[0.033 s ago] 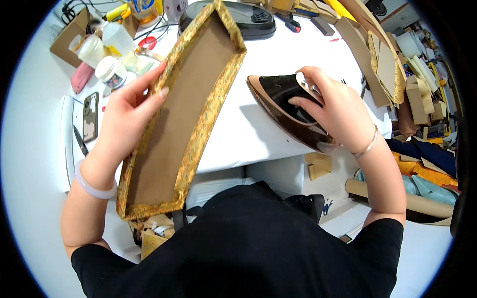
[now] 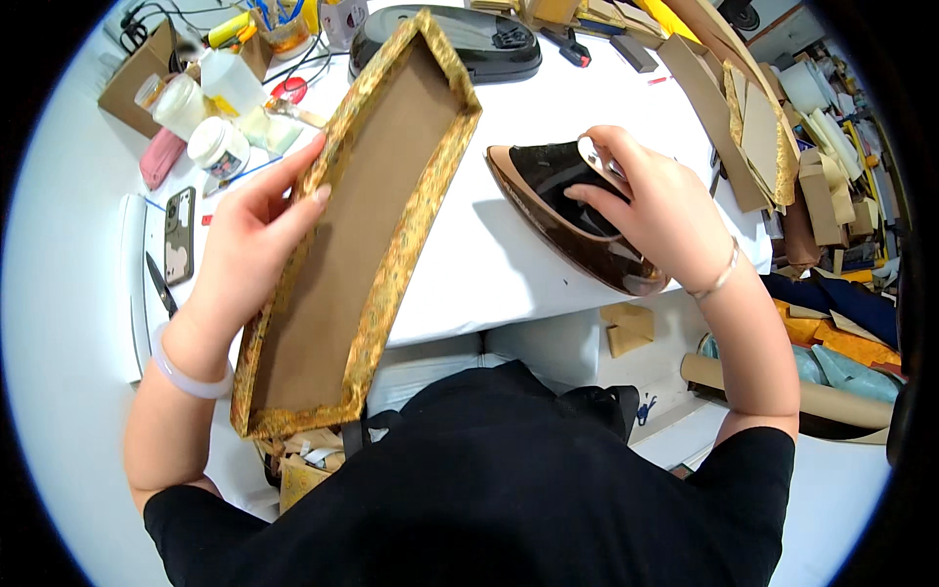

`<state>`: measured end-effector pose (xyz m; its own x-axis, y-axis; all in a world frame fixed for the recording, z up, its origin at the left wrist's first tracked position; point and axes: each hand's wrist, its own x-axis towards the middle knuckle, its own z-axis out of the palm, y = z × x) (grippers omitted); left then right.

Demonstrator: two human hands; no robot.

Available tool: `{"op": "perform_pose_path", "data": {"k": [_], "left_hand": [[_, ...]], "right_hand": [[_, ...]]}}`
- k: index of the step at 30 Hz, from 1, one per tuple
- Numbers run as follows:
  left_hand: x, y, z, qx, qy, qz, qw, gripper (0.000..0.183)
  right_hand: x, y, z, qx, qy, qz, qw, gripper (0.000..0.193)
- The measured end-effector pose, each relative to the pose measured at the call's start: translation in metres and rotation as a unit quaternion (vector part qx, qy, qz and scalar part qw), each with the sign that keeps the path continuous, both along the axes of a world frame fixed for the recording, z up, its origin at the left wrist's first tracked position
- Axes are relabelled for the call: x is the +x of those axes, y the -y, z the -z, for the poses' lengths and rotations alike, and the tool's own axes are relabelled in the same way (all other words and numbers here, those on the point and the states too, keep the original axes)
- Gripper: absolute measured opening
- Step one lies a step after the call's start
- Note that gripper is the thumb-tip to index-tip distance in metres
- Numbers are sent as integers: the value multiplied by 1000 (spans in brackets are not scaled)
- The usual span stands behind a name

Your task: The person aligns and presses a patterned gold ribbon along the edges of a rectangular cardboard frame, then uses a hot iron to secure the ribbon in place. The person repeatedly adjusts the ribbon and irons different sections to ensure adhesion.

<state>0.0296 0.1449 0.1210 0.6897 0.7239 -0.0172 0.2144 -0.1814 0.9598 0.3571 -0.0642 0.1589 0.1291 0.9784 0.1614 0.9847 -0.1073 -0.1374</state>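
Observation:
My left hand (image 2: 245,249) grips the long side wall of a shallow tray-like box (image 2: 337,240), thumb inside and fingers outside. The box is a long, slightly curved piece with a pointed far end. Gold patterned fabric covers its walls, and its inner base is plain brown board. It is held tilted over the table's front edge, its near end close to my body. To its right, my right hand (image 2: 660,210) is closed round the handle of a dark brown and black clothes iron (image 2: 577,230). Whether the iron touches the white table cannot be told.
Jars (image 2: 217,147), a brush (image 2: 295,112), a phone (image 2: 179,235) and a dark-bladed tool (image 2: 159,284) lie at the left. A black case (image 2: 469,49) stands behind the box. Cardboard pieces (image 2: 719,122) line the table's right edge, with rolls and scraps beyond.
The box's far tip has come slightly lower, showing more of the brush behind it. The iron and my right hand have shifted very slightly away from me.

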Motion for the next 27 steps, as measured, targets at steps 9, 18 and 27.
{"op": "perform_pose_path", "data": {"k": [9, 18, 27], "left_hand": [[-5, 7, -3, -48, -29, -25, 998, 56], [2, 16, -10, -33, -37, -13, 999, 58], [15, 38, -17, 77, -58, -9, 995, 55]], "right_hand": [[34, -60, 29, -35, 13, -3, 999, 40], [30, -74, 30, -57, 36, 7, 998, 36], [-3, -88, 27, -67, 77, 33, 994, 34]]}}
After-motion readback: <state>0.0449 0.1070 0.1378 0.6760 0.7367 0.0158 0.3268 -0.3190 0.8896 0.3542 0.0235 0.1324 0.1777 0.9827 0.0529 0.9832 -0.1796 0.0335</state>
